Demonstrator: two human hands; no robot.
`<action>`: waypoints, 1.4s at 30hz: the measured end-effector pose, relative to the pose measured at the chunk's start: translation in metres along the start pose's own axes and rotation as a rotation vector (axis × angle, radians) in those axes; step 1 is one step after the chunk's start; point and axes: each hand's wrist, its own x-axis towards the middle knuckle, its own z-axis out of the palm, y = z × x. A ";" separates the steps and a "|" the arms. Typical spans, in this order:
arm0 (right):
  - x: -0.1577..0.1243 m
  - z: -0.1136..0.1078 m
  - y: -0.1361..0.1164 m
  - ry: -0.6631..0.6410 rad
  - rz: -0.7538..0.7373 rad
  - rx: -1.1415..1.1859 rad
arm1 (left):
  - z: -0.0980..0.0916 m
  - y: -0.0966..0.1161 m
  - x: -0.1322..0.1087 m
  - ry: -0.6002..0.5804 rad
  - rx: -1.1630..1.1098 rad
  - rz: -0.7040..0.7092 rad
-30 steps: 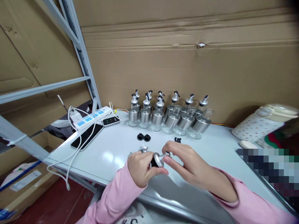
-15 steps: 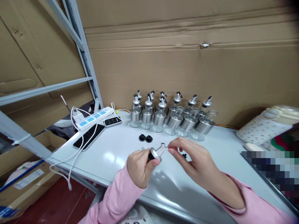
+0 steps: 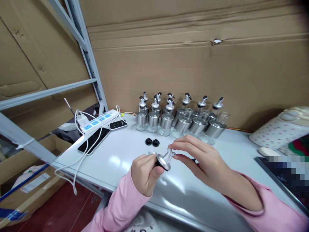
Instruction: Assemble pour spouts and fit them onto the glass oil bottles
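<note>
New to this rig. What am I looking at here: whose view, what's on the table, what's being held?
There is no machine: the single picture comes from a camera on a person's head, looking down at their own two bare hands. The left hand holds a silver pourer cap in a closed grip. The right hand pinches the cap's spout at its tip. On the white table stand a group of glass bottles with the same caps, two black stoppers, a power strip and a phone. Cardboard lines the wall behind.
</note>
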 end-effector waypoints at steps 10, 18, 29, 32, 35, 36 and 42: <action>0.000 0.009 0.004 -0.089 0.106 0.344 | 0.002 -0.003 0.000 0.129 -0.038 0.101; -0.003 0.017 -0.010 -0.206 0.423 0.683 | -0.004 0.002 -0.001 0.200 0.160 0.271; 0.000 0.001 -0.007 0.000 0.384 0.296 | 0.002 0.008 0.007 0.111 0.282 0.098; -0.001 0.003 -0.010 -0.064 0.367 0.256 | 0.004 0.008 0.007 0.134 0.295 0.125; -0.003 0.008 -0.011 -0.119 0.391 0.263 | 0.006 0.006 0.005 0.111 0.290 0.140; -0.003 0.009 -0.011 -0.127 0.396 0.272 | 0.006 0.005 0.005 0.095 0.287 0.150; -0.003 0.011 -0.010 -0.237 0.401 0.354 | 0.007 0.006 0.005 0.112 0.226 0.227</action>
